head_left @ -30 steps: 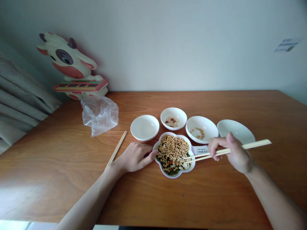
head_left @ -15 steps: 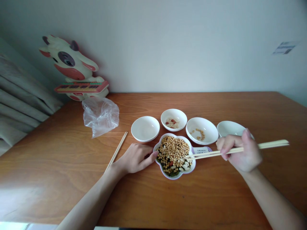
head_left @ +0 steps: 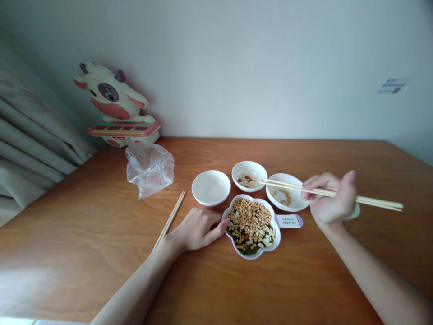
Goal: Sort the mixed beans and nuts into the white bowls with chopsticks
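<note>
Gripping chopsticks (head_left: 291, 186) in right hand (head_left: 331, 196), with fingers closed on the shafts and tips at right side of nut bowl (head_left: 249, 167) — cannot tell whether pinching anything. Resting left hand (head_left: 199, 229) on table (head_left: 216, 289) with fingers loosely bent and thumb at left rim of dish (head_left: 277, 238) — cannot tell whether holding it. Note dish just in front of nut bowl and soybean bowl (head_left: 297, 199), with beans (head_left: 251, 211) and peanuts (head_left: 267, 238) inside and handle to the right.

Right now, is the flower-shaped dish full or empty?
The flower-shaped dish isn't empty: yellowish beans, pale pieces and dark green bits cover its floor; their depth is unclear.
</note>
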